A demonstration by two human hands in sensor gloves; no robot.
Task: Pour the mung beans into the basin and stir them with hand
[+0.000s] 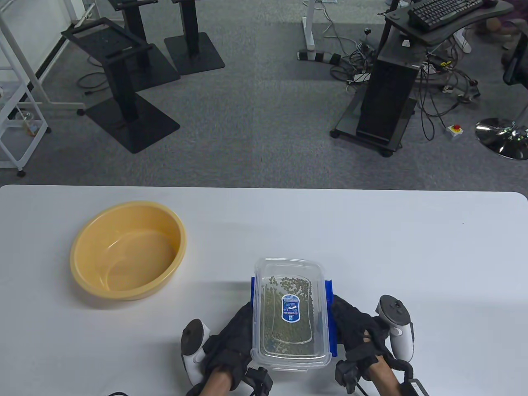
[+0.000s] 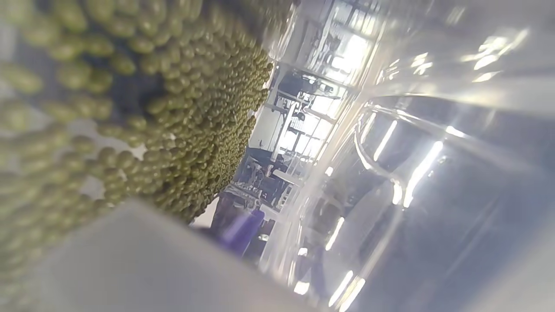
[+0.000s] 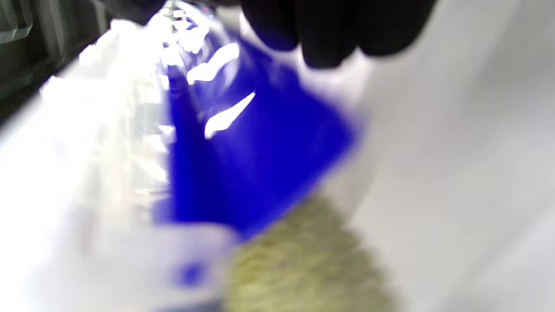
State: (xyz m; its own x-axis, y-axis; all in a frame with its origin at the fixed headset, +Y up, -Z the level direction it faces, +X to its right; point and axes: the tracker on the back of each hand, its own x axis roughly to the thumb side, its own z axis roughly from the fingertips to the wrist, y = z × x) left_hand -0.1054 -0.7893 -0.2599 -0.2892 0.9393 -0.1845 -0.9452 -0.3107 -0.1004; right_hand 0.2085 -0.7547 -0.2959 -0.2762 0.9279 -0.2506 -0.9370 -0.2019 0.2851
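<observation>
Table view: my left hand (image 1: 231,338) and right hand (image 1: 357,330) clasped the lidded box (image 1: 291,313) of mung beans (image 1: 284,326) between them; the basin (image 1: 128,251) stood well ahead-left on the bench (image 1: 371,247). Left wrist view: beans heaped against the clear wall. Right wrist view: my fingertips (image 3: 329,39) sat at a blue latch (image 3: 260,164). A careless unlatching might scatter beans.

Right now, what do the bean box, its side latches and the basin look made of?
Bean box: clear, glossy rigid plastic by the look; the mung beans show through lid and walls, with sharp highlights.
Side latches: opaque blue plastic, smooth and shiny in the right wrist view.
Basin: opaque yellow, probably plastic; even colour, soft sheen, rolled rim.
</observation>
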